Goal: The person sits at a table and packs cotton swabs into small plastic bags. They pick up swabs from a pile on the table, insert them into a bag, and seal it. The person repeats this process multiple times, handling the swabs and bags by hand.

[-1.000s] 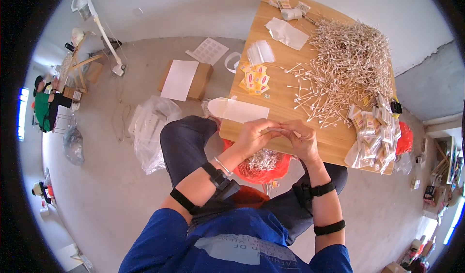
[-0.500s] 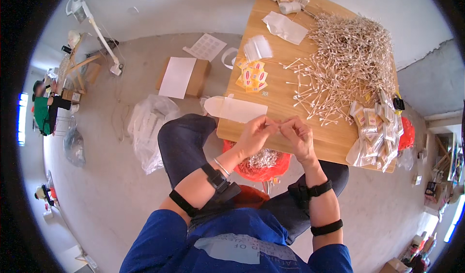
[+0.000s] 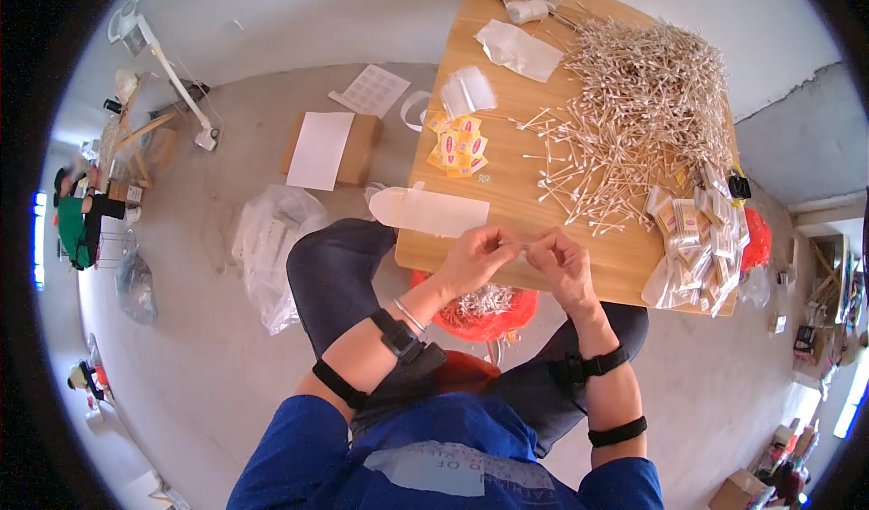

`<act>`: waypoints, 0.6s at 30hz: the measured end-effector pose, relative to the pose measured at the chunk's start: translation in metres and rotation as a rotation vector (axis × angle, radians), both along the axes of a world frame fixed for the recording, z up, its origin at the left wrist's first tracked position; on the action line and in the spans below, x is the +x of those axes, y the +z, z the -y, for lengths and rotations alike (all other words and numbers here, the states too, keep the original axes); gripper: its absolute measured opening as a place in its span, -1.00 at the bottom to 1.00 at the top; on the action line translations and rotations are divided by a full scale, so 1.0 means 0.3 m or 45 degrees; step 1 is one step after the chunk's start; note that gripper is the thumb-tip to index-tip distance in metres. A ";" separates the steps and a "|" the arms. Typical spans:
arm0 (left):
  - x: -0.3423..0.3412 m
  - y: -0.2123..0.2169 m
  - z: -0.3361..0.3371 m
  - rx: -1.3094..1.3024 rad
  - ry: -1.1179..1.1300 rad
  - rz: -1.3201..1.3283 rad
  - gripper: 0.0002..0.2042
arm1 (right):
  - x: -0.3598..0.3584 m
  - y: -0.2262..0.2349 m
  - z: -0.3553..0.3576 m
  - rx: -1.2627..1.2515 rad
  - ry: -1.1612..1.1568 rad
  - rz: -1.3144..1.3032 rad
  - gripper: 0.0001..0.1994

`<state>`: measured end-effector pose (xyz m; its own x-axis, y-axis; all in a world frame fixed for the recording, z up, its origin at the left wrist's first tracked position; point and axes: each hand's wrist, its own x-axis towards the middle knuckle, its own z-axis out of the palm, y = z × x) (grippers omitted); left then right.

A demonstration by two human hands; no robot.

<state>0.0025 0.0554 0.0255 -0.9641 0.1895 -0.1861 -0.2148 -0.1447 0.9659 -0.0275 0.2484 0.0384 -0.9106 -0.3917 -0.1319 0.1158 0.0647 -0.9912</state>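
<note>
Both hands meet at the table (image 3: 507, 202) near edge: left hand (image 3: 478, 258) and right hand (image 3: 559, 264) pinch a thin swab bundle (image 3: 528, 249) between curled fingertips. Red bag (image 3: 484, 306) below. Beyond: flat pouch (image 3: 434, 211), yellow labels (image 3: 460, 146), swab pile (image 3: 647, 103), filled packs (image 3: 697, 243).

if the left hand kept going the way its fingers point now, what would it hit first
The left hand points right along the table's near edge, so it would meet the right hand almost at once; their fingertips look nearly touching.
</note>
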 end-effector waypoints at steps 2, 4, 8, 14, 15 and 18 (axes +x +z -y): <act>-0.001 0.001 -0.006 0.023 -0.002 -0.012 -0.87 | -0.002 -0.008 -0.014 0.015 0.018 0.000 -0.91; 0.004 0.006 -0.008 0.045 0.029 0.002 -0.87 | -0.006 -0.008 -0.016 0.085 0.038 -0.035 -0.91; 0.000 -0.002 -0.002 0.016 0.046 0.032 -0.87 | -0.011 0.002 -0.005 0.025 0.024 -0.005 -0.92; -0.022 0.068 -0.029 -0.002 0.037 0.011 -0.88 | 0.015 0.015 0.003 -0.098 -0.096 -0.016 -0.92; -0.027 0.060 -0.017 -0.041 -0.001 0.015 -0.88 | 0.013 0.002 -0.001 -0.073 -0.102 0.011 -0.91; -0.026 0.016 -0.017 0.000 0.015 0.025 -0.88 | 0.006 -0.016 -0.016 0.030 -0.097 0.022 -0.91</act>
<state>-0.0053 0.0605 0.0303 -0.9624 0.1780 -0.2052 -0.2323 -0.1476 0.9614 -0.0258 0.2532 0.0337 -0.9350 -0.3182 -0.1565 0.1386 0.0782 -0.9873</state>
